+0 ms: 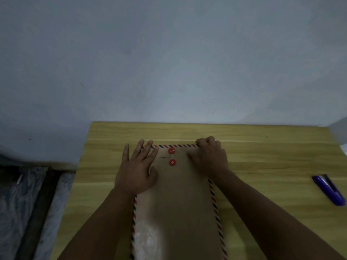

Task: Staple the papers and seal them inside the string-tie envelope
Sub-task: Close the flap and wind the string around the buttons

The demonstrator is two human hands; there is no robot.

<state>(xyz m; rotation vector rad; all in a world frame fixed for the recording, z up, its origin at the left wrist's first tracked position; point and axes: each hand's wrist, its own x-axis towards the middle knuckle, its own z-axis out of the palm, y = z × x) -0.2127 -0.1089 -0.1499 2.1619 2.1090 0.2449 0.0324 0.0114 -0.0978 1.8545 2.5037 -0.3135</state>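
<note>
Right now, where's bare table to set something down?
Free: the table between the envelope and the stapler, the strip behind the envelope, and the left edge beside the left hand. Crowded: the middle, under the envelope and both hands, right hand included.

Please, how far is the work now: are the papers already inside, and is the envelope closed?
No loose papers are visible, and the stapler lies aside at the right, so stapling and inserting look done. The envelope flap is folded down. The left hand presses flat on it; the right hand curls at the far right corner. The string seems loose between the red buttons, so tying remains.
</note>
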